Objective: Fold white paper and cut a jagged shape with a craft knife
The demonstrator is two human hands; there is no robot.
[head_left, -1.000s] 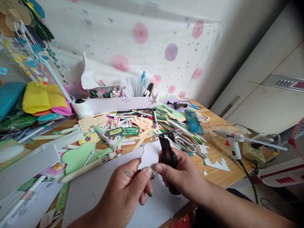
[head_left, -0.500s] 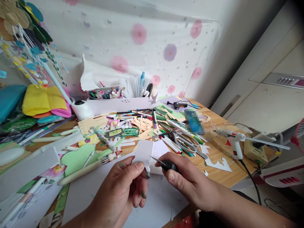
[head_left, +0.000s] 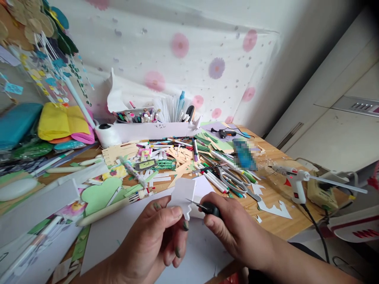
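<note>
My left hand (head_left: 158, 232) pinches a small white paper piece (head_left: 184, 193) between thumb and fingers, and its lower right edge is wavy. Dark green smudges mark some fingertips. My right hand (head_left: 233, 225) is closed round the black handle of a small pointed tool (head_left: 211, 210). The thin metal tip points left and lies at the paper's right edge; whether it touches cannot be made out. Beneath both hands lies a large white sheet (head_left: 109, 240). Another white paper piece (head_left: 204, 187) is behind the held one.
Markers (head_left: 211, 179), grey-handled scissors (head_left: 233, 179) and paper scraps cover the table behind my hands. A white glue gun (head_left: 296, 181) stands at the right with its cable. A box of pens (head_left: 151, 130) sits at the back; a green cloud-shaped paper (head_left: 102, 195) lies left.
The whole view has shifted slightly, so most things appear a little further right. Both hands keep their holds on the paper and the tool.
</note>
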